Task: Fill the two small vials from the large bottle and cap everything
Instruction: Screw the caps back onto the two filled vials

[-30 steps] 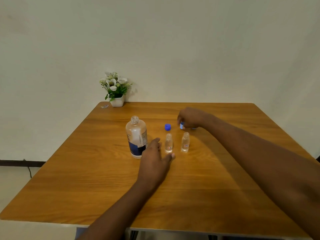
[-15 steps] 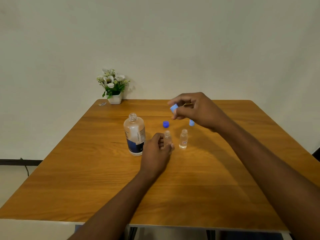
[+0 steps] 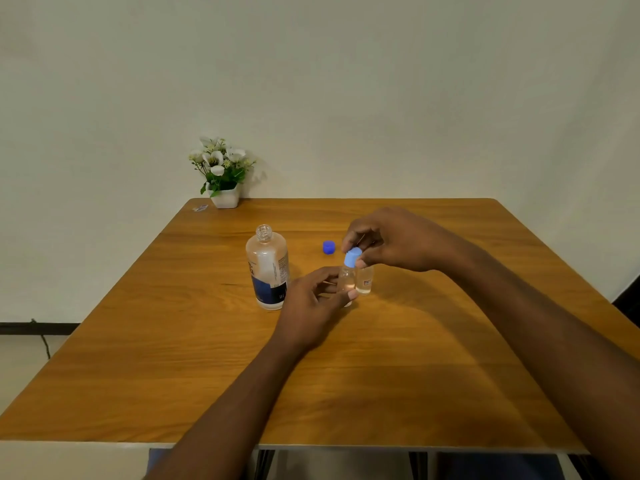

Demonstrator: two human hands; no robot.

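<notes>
The large clear bottle (image 3: 267,268) with a dark blue label stands uncapped on the wooden table (image 3: 173,358). Its dark blue cap (image 3: 328,247) lies on the table behind the vials. My left hand (image 3: 313,303) pinches the left small vial (image 3: 346,279) near its base. My right hand (image 3: 391,239) pinches a light blue cap (image 3: 353,257) and holds it tilted on that vial's mouth. The second small vial (image 3: 365,280) stands uncapped just to the right, partly hidden under my right hand. The other light blue cap is hidden.
A small white pot of white flowers (image 3: 223,174) stands at the table's far left corner, with a small scrap (image 3: 200,208) beside it. A plain wall rises behind the table.
My right hand picked a light blue cap up from behind the vials and brought it down onto the left vial. My left hand closed around that vial.
</notes>
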